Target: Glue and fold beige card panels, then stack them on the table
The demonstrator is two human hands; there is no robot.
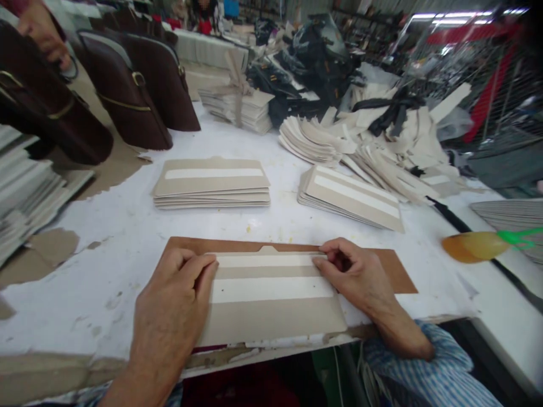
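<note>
A beige card panel (271, 316) with two white strips, two small dark holes and a small tab on its far edge lies in front of me at the table's near edge. My left hand (173, 297) pinches its far left corner between thumb and fingers. At the far right corner, my right hand (360, 274) is closed too, with thumb and forefinger on the edge. Under the panel, a brown sheet (396, 271) shows along the back and at the right. Beyond it sit two stacks of similar panels, a left stack (212, 183) and a right stack (352, 198).
Dark brown leather bags (127, 90) stand at the back left, where another person's hand (44, 34) shows. A tied bundle (241, 107) and loose beige pieces (314, 141) lie behind the stacks. An amber bottle with a green top (475, 247) lies at right.
</note>
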